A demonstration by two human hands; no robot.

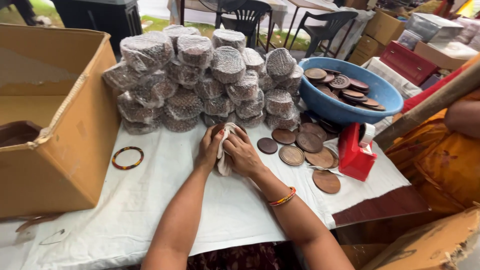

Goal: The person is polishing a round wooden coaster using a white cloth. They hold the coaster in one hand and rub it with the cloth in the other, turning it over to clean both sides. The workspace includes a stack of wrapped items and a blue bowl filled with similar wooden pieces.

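At nine o'clock we see a big cardboard box [55, 125], at twelve o'clock a pile of wrapped disc stacks [200, 80], at two o'clock a blue basin [385, 92] with wooden discs. In the centre our left hand [209, 149] and right hand [243, 155] are together, both clamped on a white cloth [225, 150] around one round wooden coaster [218, 129].

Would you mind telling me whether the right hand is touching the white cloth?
Touching. The head view shows the right hand pressed onto the white cloth, its fingers wrapped over it.
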